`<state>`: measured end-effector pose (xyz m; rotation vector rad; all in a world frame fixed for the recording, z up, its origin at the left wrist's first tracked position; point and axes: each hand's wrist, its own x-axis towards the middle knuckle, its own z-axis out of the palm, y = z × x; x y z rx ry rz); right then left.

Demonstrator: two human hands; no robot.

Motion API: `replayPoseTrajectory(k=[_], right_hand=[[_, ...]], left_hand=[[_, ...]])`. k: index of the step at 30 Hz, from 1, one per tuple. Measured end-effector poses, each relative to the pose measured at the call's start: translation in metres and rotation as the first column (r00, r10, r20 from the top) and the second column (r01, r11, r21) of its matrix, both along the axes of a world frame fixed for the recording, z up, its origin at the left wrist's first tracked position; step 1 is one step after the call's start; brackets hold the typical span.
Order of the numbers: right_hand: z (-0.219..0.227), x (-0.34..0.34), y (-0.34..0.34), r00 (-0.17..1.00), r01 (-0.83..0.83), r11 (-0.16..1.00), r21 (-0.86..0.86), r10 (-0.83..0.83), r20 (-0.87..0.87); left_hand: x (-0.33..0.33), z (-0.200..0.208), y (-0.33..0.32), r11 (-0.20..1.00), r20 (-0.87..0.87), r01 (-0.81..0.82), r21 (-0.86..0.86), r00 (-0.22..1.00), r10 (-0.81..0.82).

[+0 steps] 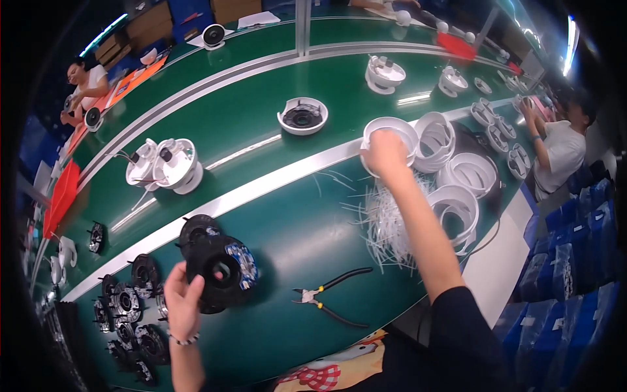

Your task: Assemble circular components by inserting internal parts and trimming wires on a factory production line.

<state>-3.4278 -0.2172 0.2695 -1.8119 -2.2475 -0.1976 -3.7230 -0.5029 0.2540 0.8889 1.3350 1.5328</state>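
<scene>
Raised over the left part of the green bench, a black round camera module [219, 277] with a blue circuit board on its side is held in my left hand [183, 300]. My thumb lies against its near face, and a beaded band circles the wrist. Far off to the right, my right hand [384, 151] reaches into a white round housing [396, 121], its fingers mostly hidden by the hand and rim. More white ring-shaped housings [460, 196] cluster beside that hand. Below it lies a heap of thin white plastic strips [390, 225].
Cutting pliers [310, 296] with black handles lie spread on the bench. Several black modules [127, 300] sit at the left. Beyond the metal rail, a conveyor carries white camera housings [176, 163] and a white bowl-shaped shell [303, 117]. Co-workers sit at far left and right.
</scene>
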Motion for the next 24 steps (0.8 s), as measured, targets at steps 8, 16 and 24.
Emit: replayPoseTrajectory(k=[8, 16, 24], right_hand=[[0.015, -0.003, -0.017, 0.997, -0.075, 0.995, 0.059, 0.075, 0.002], [0.022, 0.015, -0.030, 0.992, -0.102, 0.995, -0.010, 0.101, -0.072], [0.061, -0.029, -0.071, 0.908, -0.231, 0.943, 0.240, 0.298, -0.295]], left_hand=[[0.012, -0.020, -0.043, 0.982, 0.230, -0.187, 0.023, 0.957, 0.177], [0.005, -0.025, -0.044, 0.982, 0.294, -0.177, 0.060, 0.943, 0.153], [0.006, -0.027, -0.043, 0.965, 0.301, -0.253, 0.066, 0.927, 0.222]])
